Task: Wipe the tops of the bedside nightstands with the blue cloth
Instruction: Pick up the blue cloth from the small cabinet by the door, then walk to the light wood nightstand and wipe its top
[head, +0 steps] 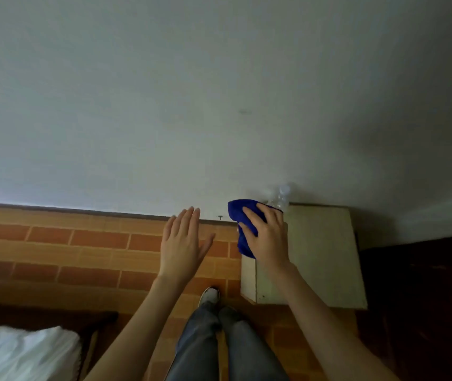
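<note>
A pale cream nightstand (321,251) stands against the white wall at the right of the view. My right hand (267,237) grips a bunched blue cloth (240,213) over the nightstand's left edge, near its back corner. My left hand (182,244) hovers flat over the floor to the left of the nightstand, fingers spread, holding nothing. A clear plastic bottle (281,198) stands at the back left corner of the nightstand top, just behind the cloth.
The floor (82,243) has an orange brick pattern. A bed with white bedding (19,350) and a dark frame sits at the lower left. Dark furniture (425,298) fills the right side beside the nightstand. My legs and one shoe (209,295) are below.
</note>
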